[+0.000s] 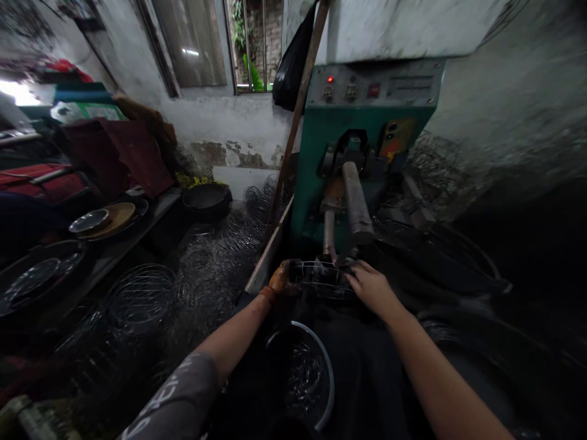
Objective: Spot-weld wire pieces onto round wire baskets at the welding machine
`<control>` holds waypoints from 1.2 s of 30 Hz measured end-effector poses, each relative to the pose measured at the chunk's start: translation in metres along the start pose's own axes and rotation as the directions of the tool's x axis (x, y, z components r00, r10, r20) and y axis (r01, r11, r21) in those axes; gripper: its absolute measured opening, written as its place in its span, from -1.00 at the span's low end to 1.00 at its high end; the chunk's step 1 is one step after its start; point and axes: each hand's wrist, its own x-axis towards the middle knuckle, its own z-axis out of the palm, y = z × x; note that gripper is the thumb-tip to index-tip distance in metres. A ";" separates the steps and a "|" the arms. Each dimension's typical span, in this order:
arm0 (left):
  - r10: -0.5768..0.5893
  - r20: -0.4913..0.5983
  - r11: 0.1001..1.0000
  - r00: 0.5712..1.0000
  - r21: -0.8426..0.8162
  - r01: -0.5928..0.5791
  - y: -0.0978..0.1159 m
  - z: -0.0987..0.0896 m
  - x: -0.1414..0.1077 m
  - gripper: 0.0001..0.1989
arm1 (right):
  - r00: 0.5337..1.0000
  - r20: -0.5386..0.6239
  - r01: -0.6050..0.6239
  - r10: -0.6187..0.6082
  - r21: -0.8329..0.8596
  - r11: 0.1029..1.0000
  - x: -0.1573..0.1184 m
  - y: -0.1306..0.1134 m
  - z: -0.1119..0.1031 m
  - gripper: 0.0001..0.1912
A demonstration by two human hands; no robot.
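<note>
In the head view, a round wire rack (pixel 316 283) lies level between my hands, under the metal arms of a green spot-welding machine (pixel 305 183). My left hand (pixel 283 279), in a dark and orange glove, is closed on its left side. Bare, my right hand (pixel 367 283) has its fingers closed at the right side of the rack, close to the lower electrode; the fingertips are partly in shadow. Above them the thick upper arm (pixel 358 205) of the machine points toward me. Below my hands stands a bucket (pixel 331 373) holding many small shiny metal pieces (pixel 304 379).
Heaps of wire racks (pixel 142 296) cover the floor at left. A wooden board (pixel 268 250) leans beside the machine. Dark basins (pixel 206 198) and a bench (pixel 151 217) with round trays stand further left. At right are a large dark pan (pixel 458 263) and tangled wire (pixel 435 162).
</note>
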 end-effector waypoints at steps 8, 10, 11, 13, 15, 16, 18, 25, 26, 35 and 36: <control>0.007 -0.034 0.994 0.999 0.107 -0.003 -0.007 0.010 0.010 -0.33 | 0.999 0.034 0.014 -0.013 -0.032 0.999 0.015 0.010 0.007 -0.79; 0.004 -0.034 0.995 0.999 0.104 0.000 -0.008 0.013 0.011 -0.34 | 0.999 0.043 0.020 -0.019 -0.032 0.999 0.017 0.009 0.008 -0.80; 0.000 -0.037 0.995 0.999 0.098 0.004 -0.008 0.013 0.011 -0.34 | 0.999 0.044 0.024 -0.023 -0.027 0.999 0.017 0.008 0.008 -0.80; -0.007 -0.036 0.996 0.999 0.092 0.010 -0.006 0.010 0.010 -0.34 | 0.999 0.031 0.019 -0.019 0.000 1.000 0.014 0.009 0.006 -0.80; -0.006 -0.012 0.994 1.000 0.108 0.007 0.003 0.002 0.006 -0.30 | 0.999 -0.015 -0.027 0.028 0.042 0.999 0.005 0.015 0.002 -0.82; 0.007 0.011 0.992 1.000 0.126 -0.008 0.010 -0.005 0.003 -0.26 | 0.995 -0.058 -0.076 0.079 0.060 0.995 -0.002 0.021 0.000 -0.82; 0.075 0.072 0.981 0.995 0.171 -0.086 0.031 -0.018 -0.001 -0.11 | 0.962 -0.159 -0.212 0.222 0.078 0.974 -0.019 0.036 -0.002 -0.80; 0.252 0.204 0.833 0.946 0.452 -0.319 0.103 -0.002 0.018 -0.14 | 0.915 0.044 -0.404 0.402 0.148 0.903 -0.042 0.067 0.011 -0.80; 0.205 0.196 0.817 0.959 0.505 -0.278 0.106 0.004 0.022 -0.23 | 0.911 0.054 -0.413 0.409 0.156 0.897 -0.042 0.066 0.010 -0.80; 0.085 0.157 0.900 0.984 0.412 -0.143 0.070 -0.013 0.001 -0.32 | 0.955 0.072 -0.291 0.287 0.061 0.955 -0.034 0.032 -0.019 -0.79; 0.098 0.132 0.912 0.986 0.384 -0.142 0.065 -0.016 -0.002 -0.30 | 0.965 0.076 -0.257 0.252 0.063 0.964 -0.031 0.026 -0.020 -0.79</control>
